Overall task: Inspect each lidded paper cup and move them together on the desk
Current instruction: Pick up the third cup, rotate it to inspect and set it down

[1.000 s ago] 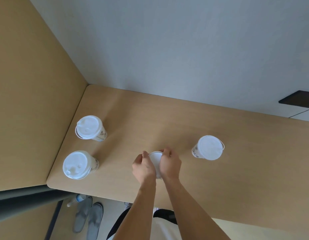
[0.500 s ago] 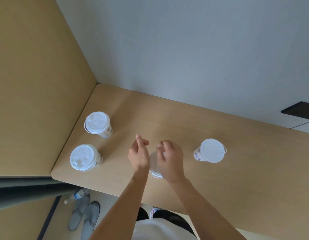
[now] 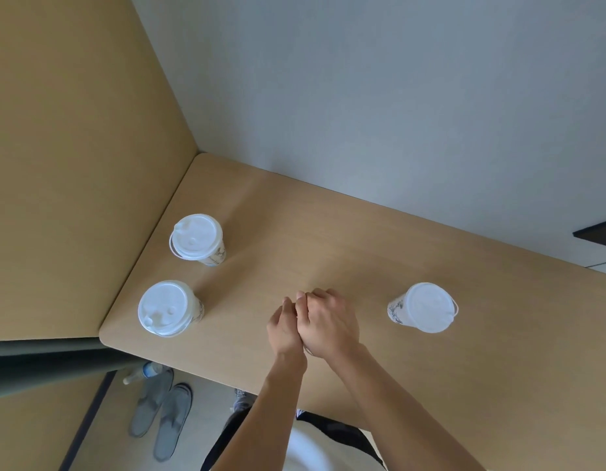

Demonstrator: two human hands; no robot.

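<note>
White lid and cup in my grip: item one, now all but hidden. A second ago its lid showed between my palms; half a second ago my left fingers were spread off it. Now my left hand (image 3: 284, 329) and right hand (image 3: 327, 322) are pressed together around it, fingers curled over the top, near the front edge of the desk (image 3: 328, 239). I judge the inspection of this cup is ending and the move comes next.

Item two: near cup (image 3: 167, 307), left, lid on, upright.
Item three: far cup (image 3: 198, 240), just behind it, lid on, upright, the two close but apart.
Item four: right cup (image 3: 425, 308), lid on, well apart from the rest.

Contents: cannot tell, all lids closed. Grouping not yet done; the left pair looks the likely gathering point.
</note>
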